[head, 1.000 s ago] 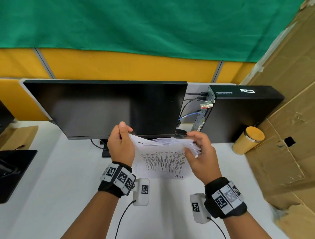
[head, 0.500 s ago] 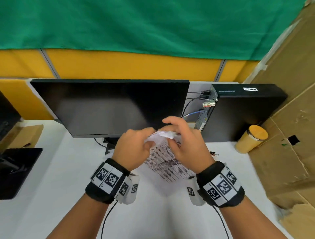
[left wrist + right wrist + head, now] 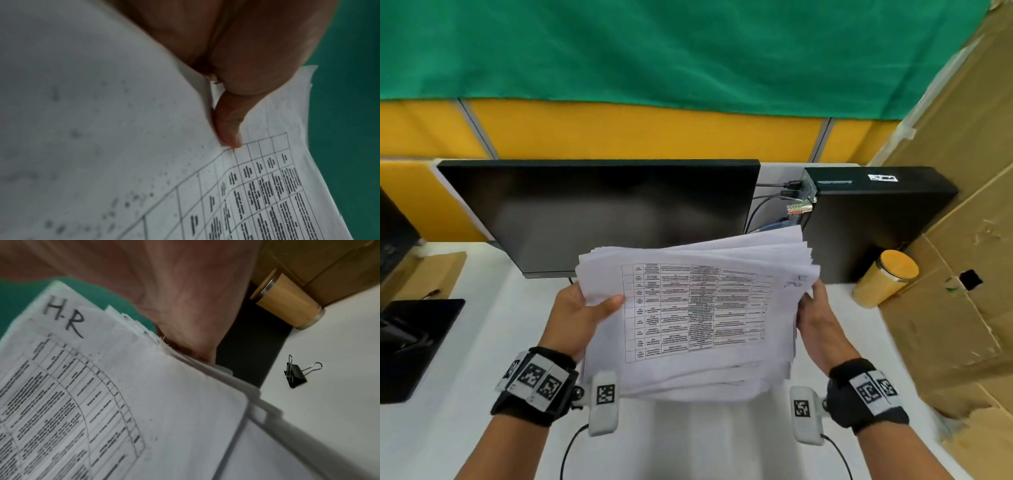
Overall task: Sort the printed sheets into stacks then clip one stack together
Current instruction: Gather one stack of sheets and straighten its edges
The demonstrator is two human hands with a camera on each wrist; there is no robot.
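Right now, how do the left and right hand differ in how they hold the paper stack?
The left hand grips the stack of sheets at its left edge, thumb lying flat on the top page beside the printed table. The right hand holds the right edge, near the handwritten "HR", with no thumb visible on top. Both hold the same stack above the desk.

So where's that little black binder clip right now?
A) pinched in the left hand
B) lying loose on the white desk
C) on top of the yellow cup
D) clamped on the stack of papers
B: in the right wrist view the binder clip lies alone on the white desk, apart from the stack of papers that both hands hold.
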